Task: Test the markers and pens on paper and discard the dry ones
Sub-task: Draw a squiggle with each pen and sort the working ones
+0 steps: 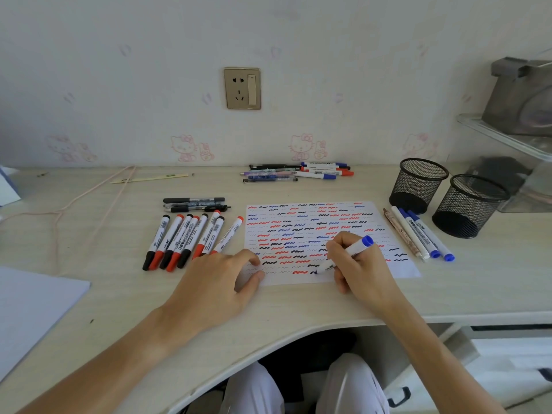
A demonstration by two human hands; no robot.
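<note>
The right hand (360, 264) grips a blue marker (346, 254), its tip on the lower part of the paper (403, 268), which is covered in red, black and blue squiggles. The left hand (222, 282) lies flat, fingertips on the paper's lower left corner. Left of the paper lies a row of red and black markers (185, 237) on the table (104, 243). Right of it lie blue markers (424, 234), near two black mesh cups (416, 185). More pens (295, 171) lie by the wall.
</note>
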